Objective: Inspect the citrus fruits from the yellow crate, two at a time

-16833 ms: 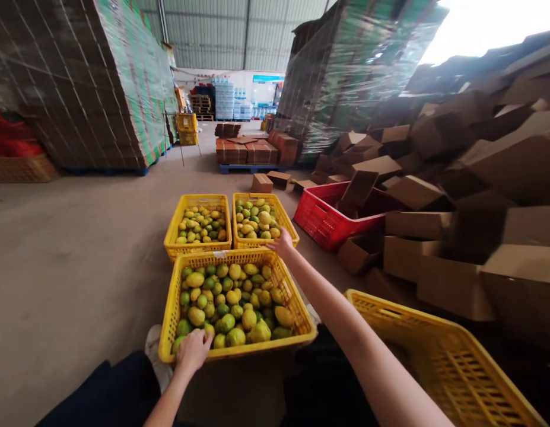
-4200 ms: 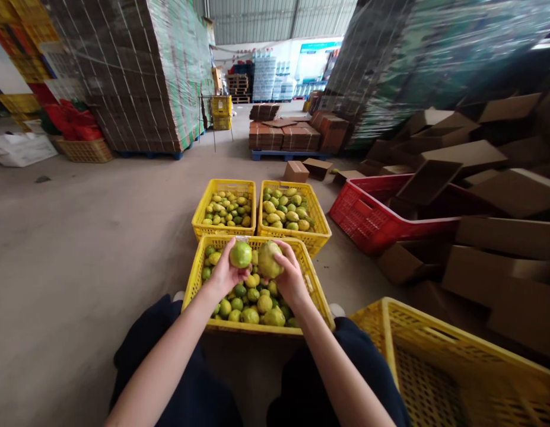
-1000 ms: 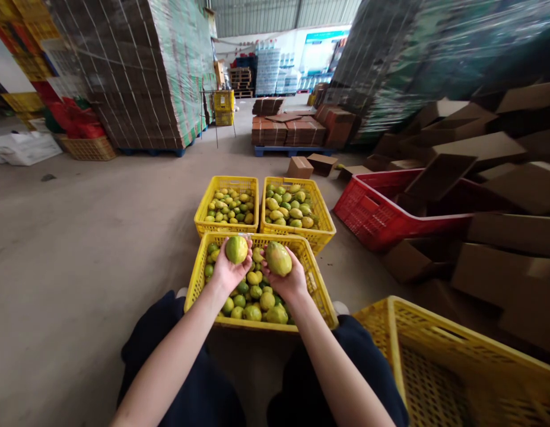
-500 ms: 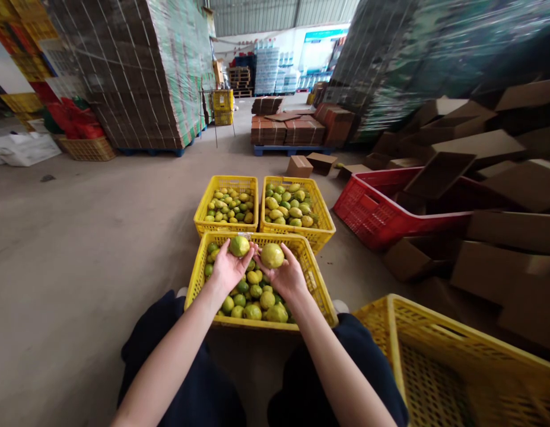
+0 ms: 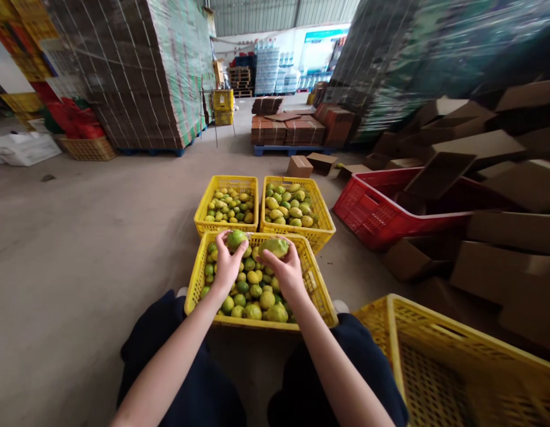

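Note:
My left hand (image 5: pixel 228 261) grips a round green lemon (image 5: pixel 236 239) above the far left part of the near yellow crate (image 5: pixel 195 290). To its right, my right hand (image 5: pixel 286 270) is closed around a larger, longer yellow-green lemon (image 5: pixel 276 247), turned lengthwise. Below both hands, the crate holds many green and yellow lemons (image 5: pixel 256 291). Two more yellow crates stand right behind it: the left one (image 5: pixel 203 220) has smaller, mostly yellow lemons, the right one (image 5: pixel 321 228) larger yellow-green ones.
A yellow crate (image 5: pixel 393 332) stands by my right knee, its visible inside bare. Beyond it are a red crate (image 5: pixel 361 210) and a heap of cardboard boxes (image 5: pixel 501 237). Flattened cartons on a blue pallet (image 5: pixel 292 149) and wrapped stacks (image 5: pixel 123 71) stand farther back.
My hands have moved slightly apart and rolled from palms up to backs up. Both lemons have turned with them; the right one now shows its long side.

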Available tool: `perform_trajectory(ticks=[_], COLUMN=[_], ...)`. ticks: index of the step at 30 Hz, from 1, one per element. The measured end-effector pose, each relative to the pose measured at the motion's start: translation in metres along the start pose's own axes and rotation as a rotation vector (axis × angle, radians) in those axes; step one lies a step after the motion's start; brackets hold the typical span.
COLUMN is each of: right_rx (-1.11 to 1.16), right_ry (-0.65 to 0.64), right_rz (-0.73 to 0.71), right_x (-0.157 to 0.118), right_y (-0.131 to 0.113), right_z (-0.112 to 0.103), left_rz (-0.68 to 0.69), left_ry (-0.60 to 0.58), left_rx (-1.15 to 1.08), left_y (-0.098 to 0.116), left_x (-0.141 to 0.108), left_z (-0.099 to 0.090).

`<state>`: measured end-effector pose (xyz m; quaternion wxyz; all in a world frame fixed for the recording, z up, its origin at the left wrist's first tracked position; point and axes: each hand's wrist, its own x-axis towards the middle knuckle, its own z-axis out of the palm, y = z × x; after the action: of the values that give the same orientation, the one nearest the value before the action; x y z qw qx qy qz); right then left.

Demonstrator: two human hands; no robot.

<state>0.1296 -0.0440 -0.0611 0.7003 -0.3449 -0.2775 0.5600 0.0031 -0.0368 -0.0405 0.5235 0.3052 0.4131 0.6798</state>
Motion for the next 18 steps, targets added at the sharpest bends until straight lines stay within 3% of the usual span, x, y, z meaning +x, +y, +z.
perform_trajectory(ticks=[3,9,12,14,18], right_rx=[-0.180,-0.181,-0.130,-0.069,0.038], right_ry=[-0.044,-0.065,-0.088,-0.067,-0.082], right_rz=[-0.156,-0.190,-0.135,-0.066,0.065], right_x=[-0.003,-0.003,-0.002,-0.001,0.003], right_y=[-0.004,-0.005,-0.005,-0.005,-0.007], right_z=[0.002,0.001,0.001,0.000,-0.001], left_rz=[0.119,0.096,0.141,0.139,-0.059], left_ry=[-0.078,-0.114,-0.197,-0.179,-0.125], left_rx=[0.085,0.092,0.149,0.125,-0.065], left_y=[0.009,0.021,0.024,0.025,0.027], left_x=[-0.005,-0.017,-0.019,-0.017,-0.008], left_z=[0.001,0.006,0.005,0.003,-0.003])
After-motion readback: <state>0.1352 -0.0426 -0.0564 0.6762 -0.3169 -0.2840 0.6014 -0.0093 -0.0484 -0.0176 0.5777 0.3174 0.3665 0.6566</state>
